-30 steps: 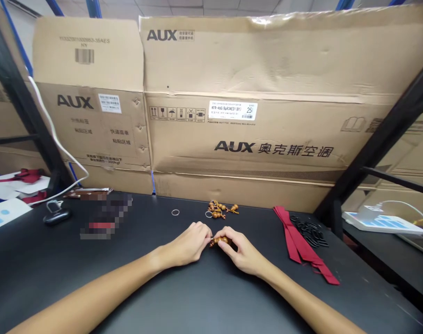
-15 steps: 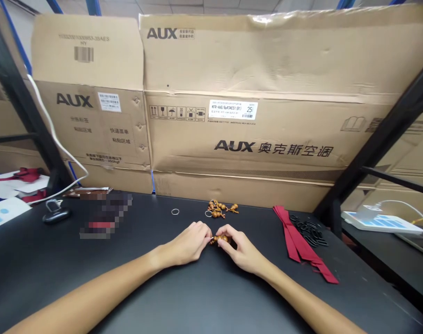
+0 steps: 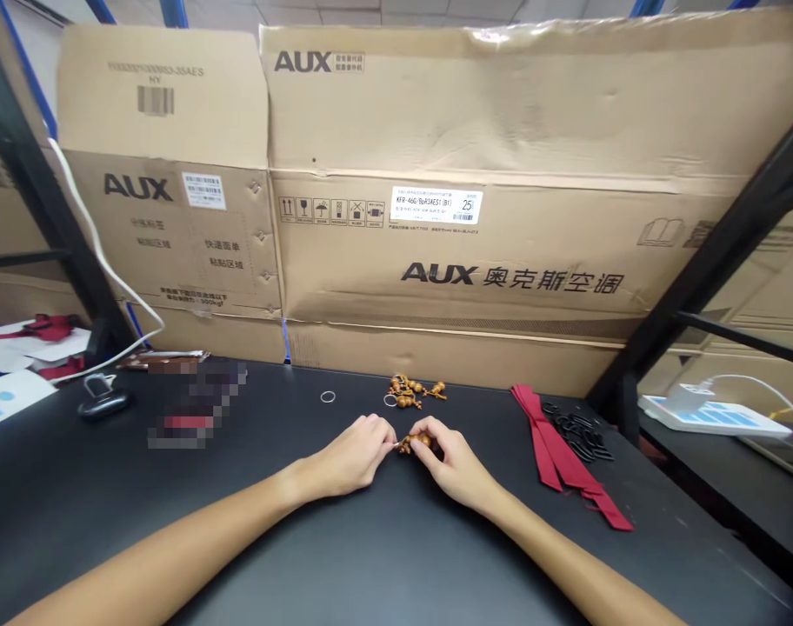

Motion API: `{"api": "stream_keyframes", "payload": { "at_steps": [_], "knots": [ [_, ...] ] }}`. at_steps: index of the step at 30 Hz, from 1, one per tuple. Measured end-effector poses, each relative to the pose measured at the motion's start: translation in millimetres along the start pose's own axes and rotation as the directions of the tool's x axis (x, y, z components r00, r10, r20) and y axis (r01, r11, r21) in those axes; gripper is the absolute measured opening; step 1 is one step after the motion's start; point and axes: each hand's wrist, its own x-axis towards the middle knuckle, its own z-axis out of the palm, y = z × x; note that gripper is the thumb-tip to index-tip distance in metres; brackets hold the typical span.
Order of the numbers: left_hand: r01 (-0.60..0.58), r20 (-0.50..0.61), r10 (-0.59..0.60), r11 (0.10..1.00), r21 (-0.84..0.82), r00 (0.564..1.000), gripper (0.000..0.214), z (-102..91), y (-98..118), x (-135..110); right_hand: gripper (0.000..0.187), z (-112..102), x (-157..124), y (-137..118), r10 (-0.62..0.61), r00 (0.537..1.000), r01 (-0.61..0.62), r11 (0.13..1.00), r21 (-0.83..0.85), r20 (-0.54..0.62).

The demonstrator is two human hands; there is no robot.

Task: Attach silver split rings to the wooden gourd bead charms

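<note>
left hand pinch grip | right hand pinch grip | forearms converging

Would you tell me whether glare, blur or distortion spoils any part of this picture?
Head view: even lighting, faint shadows under the left hand and right hand; glare whitens the top edge of the cardboard box; a pixelated patch hides something on the black table; the wide lens bows the frame's edges; the wooden charm in the fingers is too small for detail.
</note>
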Motion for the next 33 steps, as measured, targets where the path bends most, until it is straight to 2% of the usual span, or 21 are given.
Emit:
{"api": "stream_keyframes", "payload": {
  "at_steps": [5,10,13,16,20,23,29,33],
  "knots": [
    [0.005,0.015,-0.005,1.000,0.008,1.000,0.018,-1.3,0,2,0.014,1,1,6,-0.003,0.999,-0.004,0.991,-0.137,-0.046],
    [-0.053,0.033,0.051,0.997,0.061,0.998,0.013,-0.9,-2,2,0.012,3,1,9,-0.039,0.998,0.031,0.988,-0.154,-0.046],
    [-0.012,-0.001,0.012,0.998,0.056,1.000,0.018,0.1,-3,2,0.012,2,0,9,-0.068,0.997,0.060,0.987,-0.146,-0.045],
    [0.030,-0.043,-0.028,0.999,0.040,0.999,0.024,1.2,-3,1,0.012,0,-1,5,-0.104,0.995,0.103,0.989,-0.103,0.001],
    [0.012,-0.057,-0.009,0.999,0.047,0.998,0.015,2.2,-3,1,0.012,-4,-2,-2,-0.153,0.985,0.156,0.987,-0.028,0.085],
    [0.003,-0.051,-0.001,0.999,0.042,0.999,0.012,2.3,-4,1,0.014,-4,-1,-1,-0.142,0.986,0.145,0.989,-0.026,0.087],
    [-0.002,-0.034,0.002,1.000,-0.003,0.999,0.008,1.7,-5,1,0.015,1,1,10,-0.059,0.998,0.054,0.989,-0.136,-0.032],
    [0.020,-0.045,-0.020,1.000,-0.006,0.999,0.008,1.8,-4,0,0.014,0,1,8,-0.080,0.997,0.080,0.991,-0.106,-0.002]
  ]
}}
